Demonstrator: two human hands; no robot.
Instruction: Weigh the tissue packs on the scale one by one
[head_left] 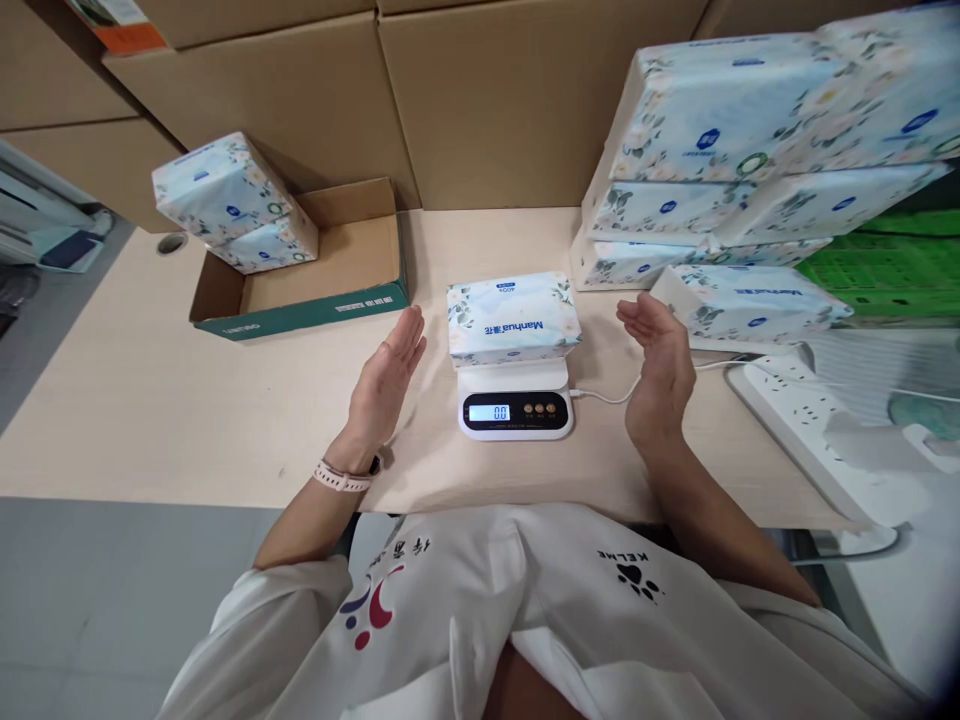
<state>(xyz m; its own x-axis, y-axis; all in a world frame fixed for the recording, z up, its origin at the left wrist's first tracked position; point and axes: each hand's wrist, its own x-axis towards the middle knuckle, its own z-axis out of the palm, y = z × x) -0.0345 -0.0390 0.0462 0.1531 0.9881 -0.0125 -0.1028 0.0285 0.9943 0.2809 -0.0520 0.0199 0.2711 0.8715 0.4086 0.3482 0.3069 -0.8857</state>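
Note:
A floral tissue pack [514, 315] with blue lettering rests on the white digital scale [517, 415], whose lit display reads 0.0. To the left of the pack, my left hand [384, 385] is held with its fingers stretched out, apart from it and holding nothing. On the other side, my right hand [660, 365] has its fingers extended, also free of the pack. A white cable [611, 398] runs from the scale's right side and passes behind my right hand.
Several matching tissue packs [697, 140] are stacked at the back right, beside a green crate [892, 262]. A white power strip [799, 410] lies at the right. At the left, a shallow cardboard box [300, 315] holds two stacked packs [225, 195]. Large cartons [495, 110] line the back.

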